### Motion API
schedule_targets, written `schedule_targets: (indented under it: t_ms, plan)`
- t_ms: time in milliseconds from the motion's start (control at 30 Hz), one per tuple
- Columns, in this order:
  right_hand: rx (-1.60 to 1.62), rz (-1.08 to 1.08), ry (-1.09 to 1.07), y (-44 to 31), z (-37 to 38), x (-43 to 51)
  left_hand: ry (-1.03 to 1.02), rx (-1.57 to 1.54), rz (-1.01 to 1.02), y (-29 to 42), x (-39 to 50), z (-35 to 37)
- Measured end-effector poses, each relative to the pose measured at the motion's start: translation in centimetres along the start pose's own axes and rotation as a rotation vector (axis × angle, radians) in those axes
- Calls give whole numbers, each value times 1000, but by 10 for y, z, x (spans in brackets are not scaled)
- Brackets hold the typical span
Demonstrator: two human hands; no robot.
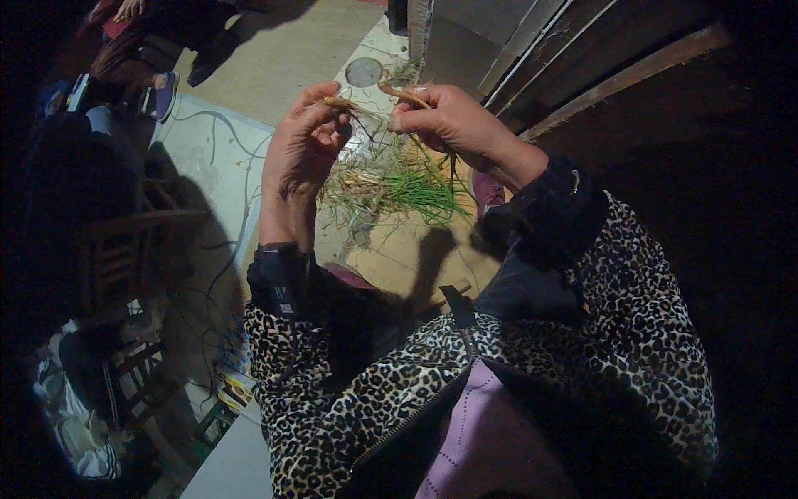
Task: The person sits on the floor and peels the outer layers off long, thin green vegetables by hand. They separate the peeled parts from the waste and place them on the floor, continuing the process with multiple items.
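My left hand (305, 140) is raised at the upper middle, with a tuft of dry brown plant matter (338, 102) between thumb and fingers. My right hand (449, 118) faces it, a small gap apart, pinching a curved brown stalk or root (402, 95). Thin pale strands span the gap, and a few green blades hang below my right hand. On the floor beneath lies a loose heap of grass-like plants (418, 190), green blades to the right and pale, dry, tangled stems to the left. Their exact kind is unclear.
A round grey disc (363, 72) lies on the floor beyond my hands. Dark cables (215, 134) snake along the left. A wooden chair (118, 262) and another person's shoe (166, 96) are at left. Wooden boards (629, 81) lean at right, near my purple shoe (487, 189).
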State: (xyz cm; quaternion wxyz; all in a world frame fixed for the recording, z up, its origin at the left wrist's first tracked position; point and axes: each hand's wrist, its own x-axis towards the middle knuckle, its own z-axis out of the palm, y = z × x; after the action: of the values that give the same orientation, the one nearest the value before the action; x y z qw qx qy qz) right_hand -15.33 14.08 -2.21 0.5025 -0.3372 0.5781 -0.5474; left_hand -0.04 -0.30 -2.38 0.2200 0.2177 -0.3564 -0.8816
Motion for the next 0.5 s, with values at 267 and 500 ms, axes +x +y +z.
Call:
schedule_targets:
  t_ms: [267,500]
  plan:
    - [-3,-24,-33,-2,-1,-2,-93,369,-3,7,-6,3]
    - [119,61,-84,0,-3,-1,-19,658,34,5,-11,11]
